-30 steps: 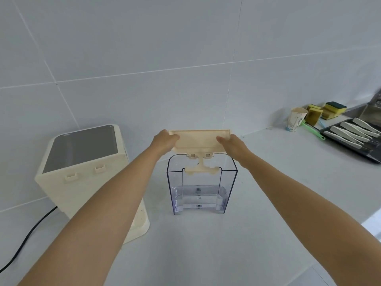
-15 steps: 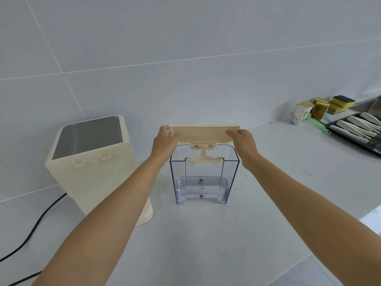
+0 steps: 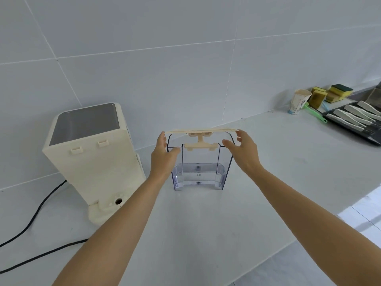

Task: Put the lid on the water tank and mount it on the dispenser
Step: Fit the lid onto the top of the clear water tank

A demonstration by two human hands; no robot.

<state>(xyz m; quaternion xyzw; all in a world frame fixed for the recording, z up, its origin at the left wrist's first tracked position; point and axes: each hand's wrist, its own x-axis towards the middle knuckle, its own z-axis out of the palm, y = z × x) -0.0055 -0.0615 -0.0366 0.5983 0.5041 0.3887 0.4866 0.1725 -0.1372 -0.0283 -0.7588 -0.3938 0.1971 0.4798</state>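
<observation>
The cream lid [image 3: 201, 130] lies flat on top of the clear water tank [image 3: 199, 174], which stands upright on the white counter with a little water at its bottom. My left hand [image 3: 164, 153] is at the tank's left side, fingers spread and touching the lid's left end. My right hand [image 3: 244, 149] is at the right side, fingers apart next to the lid's right end. The cream dispenser [image 3: 92, 153] stands to the left of the tank with its back toward me.
A black power cord [image 3: 33, 221] runs from the dispenser across the counter at the left. At the far right are a paper cup [image 3: 299, 101], sponges [image 3: 329, 94], a green brush handle [image 3: 315, 114] and a dark tray of white utensils [image 3: 354, 118]. The counter's edge [image 3: 309, 230] runs at lower right.
The lid came down from a tilted hold above the tank to lie flat on its rim. Both hands loosened their grip and slid down beside the tank's top.
</observation>
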